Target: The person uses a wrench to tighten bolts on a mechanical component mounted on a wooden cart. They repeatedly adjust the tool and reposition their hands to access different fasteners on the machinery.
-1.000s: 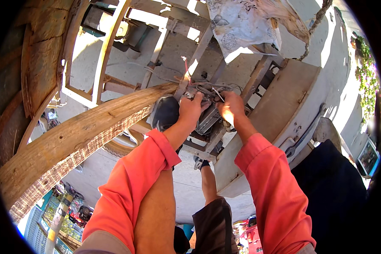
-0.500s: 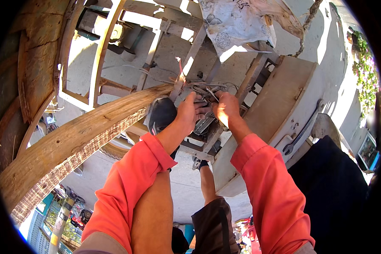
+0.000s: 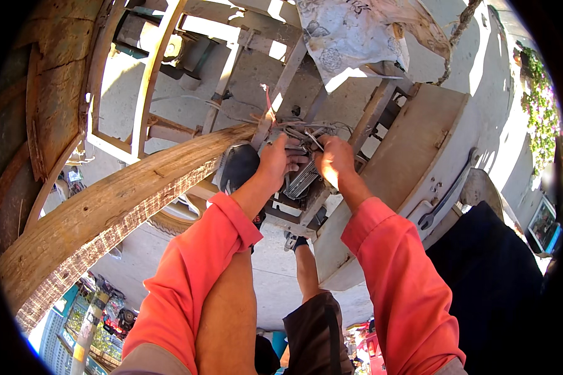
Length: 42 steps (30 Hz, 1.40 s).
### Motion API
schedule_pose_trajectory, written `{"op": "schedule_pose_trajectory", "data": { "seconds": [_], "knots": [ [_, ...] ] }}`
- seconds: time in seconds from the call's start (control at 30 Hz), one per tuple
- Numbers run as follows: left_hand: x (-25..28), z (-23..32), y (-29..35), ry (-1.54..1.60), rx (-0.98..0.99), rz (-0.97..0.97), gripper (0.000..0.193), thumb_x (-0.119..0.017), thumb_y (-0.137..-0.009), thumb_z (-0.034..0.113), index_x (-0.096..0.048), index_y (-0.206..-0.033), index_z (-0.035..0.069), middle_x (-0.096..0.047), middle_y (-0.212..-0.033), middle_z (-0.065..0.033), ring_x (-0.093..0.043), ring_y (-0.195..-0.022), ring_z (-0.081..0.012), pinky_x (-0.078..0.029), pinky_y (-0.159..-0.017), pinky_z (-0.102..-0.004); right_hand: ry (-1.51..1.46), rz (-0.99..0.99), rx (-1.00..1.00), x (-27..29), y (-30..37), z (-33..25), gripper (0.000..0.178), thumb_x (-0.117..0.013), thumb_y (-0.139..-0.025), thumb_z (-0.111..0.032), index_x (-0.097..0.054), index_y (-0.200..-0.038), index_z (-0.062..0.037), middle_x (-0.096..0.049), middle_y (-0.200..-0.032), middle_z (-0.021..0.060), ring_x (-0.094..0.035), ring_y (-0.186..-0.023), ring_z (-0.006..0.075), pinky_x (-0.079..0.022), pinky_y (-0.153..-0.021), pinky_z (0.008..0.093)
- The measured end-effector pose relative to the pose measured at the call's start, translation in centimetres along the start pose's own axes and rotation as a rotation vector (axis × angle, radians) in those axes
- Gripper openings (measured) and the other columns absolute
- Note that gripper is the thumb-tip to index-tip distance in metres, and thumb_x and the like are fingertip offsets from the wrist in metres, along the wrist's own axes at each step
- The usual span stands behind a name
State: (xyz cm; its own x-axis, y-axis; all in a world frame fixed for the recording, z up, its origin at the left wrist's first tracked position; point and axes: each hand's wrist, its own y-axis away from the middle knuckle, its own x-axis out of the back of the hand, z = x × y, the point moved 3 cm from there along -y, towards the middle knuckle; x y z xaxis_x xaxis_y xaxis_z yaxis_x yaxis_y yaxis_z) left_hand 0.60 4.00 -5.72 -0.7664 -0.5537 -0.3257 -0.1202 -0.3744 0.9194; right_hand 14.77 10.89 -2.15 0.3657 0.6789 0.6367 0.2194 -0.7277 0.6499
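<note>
Both hands are close together over a tangle of thin grey wires [image 3: 303,128] on a metal frame. My left hand [image 3: 276,164] has its fingers bent inward at the left side of the wires; what lies between thumb and fingers is hidden. In a pinch, my right hand [image 3: 335,157] grips a thin, light-coloured strip, seemingly a wire [image 3: 314,141], at the right of the tangle. A ribbed metal motor housing [image 3: 303,181] sits just below the hands, inside the frame. A red strand [image 3: 269,100] sticks up beyond my left hand.
A long curved timber [image 3: 125,187] runs from lower left to the frame. On the right stands a box-like metal beam [image 3: 413,150] with a wrench [image 3: 447,190] on it. My dark shoe [image 3: 239,167] is beside the left hand. A stained cloth sack [image 3: 350,37] lies at the far side.
My left hand has shifted very slightly, its fingers moving a little at the wires. My right hand keeps its pinch in almost the same place.
</note>
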Motion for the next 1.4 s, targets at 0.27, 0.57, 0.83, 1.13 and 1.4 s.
{"op": "schedule_pose_trajectory", "data": {
  "seconds": [0.27, 0.57, 0.83, 1.13, 1.4],
  "knots": [
    [-0.6, -0.5, 0.0, -0.083, -0.071, 0.084, 0.039, -0.041, -0.098, 0.033, -0.057, -0.104, -0.001, -0.067, -0.093, -0.0136, -0.066, -0.077, -0.0207, -0.049, -0.064, -0.0316, -0.056, 0.04, 0.032, 0.0, 0.4, -0.4, 0.017, -0.062, -0.067, -0.007, -0.069, -0.083, -0.0041, -0.066, -0.083, 0.0215, -0.065, -0.085, 0.0395, -0.051, -0.075, 0.0446],
    [-0.3, -1.1, -0.9, -0.049, -0.137, 0.025, 0.032, -0.042, -0.098, 0.026, -0.059, -0.104, -0.001, -0.068, -0.092, -0.0119, -0.065, -0.076, -0.0186, -0.048, -0.064, -0.0306, -0.014, 0.024, 0.094, -0.5, 0.1, 0.6, 0.019, -0.067, -0.072, -0.013, -0.069, -0.088, -0.0029, -0.066, -0.081, 0.0221, -0.064, -0.081, 0.0401, -0.051, -0.071, 0.045],
    [-0.2, -1.0, -0.9, 0.017, -0.122, -0.026, 0.029, -0.043, -0.098, 0.023, -0.058, -0.107, 0.0, -0.067, -0.098, -0.0108, -0.065, -0.082, -0.0191, -0.047, -0.068, -0.031, -0.099, 0.07, 0.032, 3.1, 0.0, -0.9, 0.024, -0.059, -0.086, -0.023, -0.067, -0.08, -0.0013, -0.064, -0.076, 0.0236, -0.061, -0.073, 0.0438, -0.05, -0.068, 0.0481],
    [0.1, -1.3, -1.3, 0.085, -0.101, -0.025, 0.026, -0.046, -0.097, 0.022, -0.057, -0.107, 0.0, -0.066, -0.097, -0.0108, -0.065, -0.078, -0.0187, -0.047, -0.063, -0.0297, 0.033, -0.187, 0.23, 2.7, -0.6, 0.4, 0.023, -0.057, -0.08, -0.01, -0.068, -0.098, -0.0023, -0.065, -0.083, 0.0242, -0.062, -0.08, 0.0422, -0.05, -0.071, 0.0457],
    [-0.1, -1.0, -0.9, 0.013, -0.093, -0.006, 0.029, -0.046, -0.096, 0.024, -0.06, -0.107, 0.001, -0.067, -0.1, -0.0105, -0.066, -0.084, -0.019, -0.048, -0.069, -0.0297, -0.158, -0.341, 0.154, 0.6, -2.4, 2.3, 0.024, -0.06, -0.078, -0.011, -0.067, -0.098, 0.0007, -0.067, -0.085, 0.0235, -0.065, -0.083, 0.0399, -0.051, -0.074, 0.0411]
  ]
}}
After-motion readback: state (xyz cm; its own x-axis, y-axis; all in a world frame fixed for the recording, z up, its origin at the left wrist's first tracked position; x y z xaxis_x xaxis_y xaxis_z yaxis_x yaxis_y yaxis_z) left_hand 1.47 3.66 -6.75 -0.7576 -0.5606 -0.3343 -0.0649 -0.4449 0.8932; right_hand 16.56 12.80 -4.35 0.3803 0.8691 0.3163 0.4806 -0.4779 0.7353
